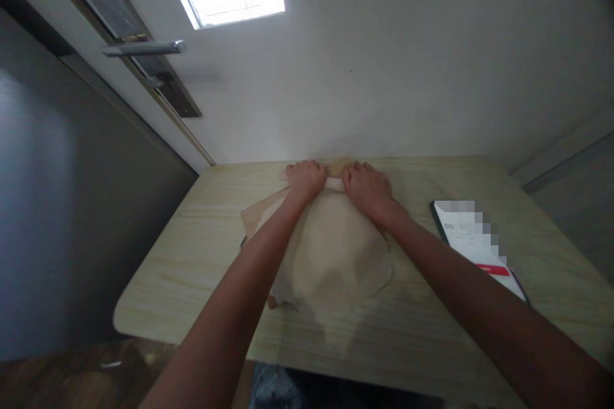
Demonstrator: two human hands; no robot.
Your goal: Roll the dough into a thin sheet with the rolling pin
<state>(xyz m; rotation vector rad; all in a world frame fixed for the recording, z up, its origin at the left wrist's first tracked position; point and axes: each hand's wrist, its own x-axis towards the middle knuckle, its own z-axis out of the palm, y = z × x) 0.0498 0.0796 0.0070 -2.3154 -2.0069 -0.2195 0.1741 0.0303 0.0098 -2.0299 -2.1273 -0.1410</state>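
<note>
The beige sheet [330,255] lies mid-desk [182,255] in front of me, a pale roll [336,184] at its far edge. My left hand [307,179] and right hand [368,185] have their fingers curled around that roll. A flat brown piece [254,214] pokes out leftward, partly behind my left forearm [244,268]. Right of my arms lies a phone [460,233]; a white door [407,45] blocks the far side.

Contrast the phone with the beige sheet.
The phone looks smaller than the beige sheet. The phone shows a pale screen with a red bar; the beige sheet is plain. The phone lies untouched; the left hand and right hand are at the beige sheet's far end. Both are on the table.
</note>
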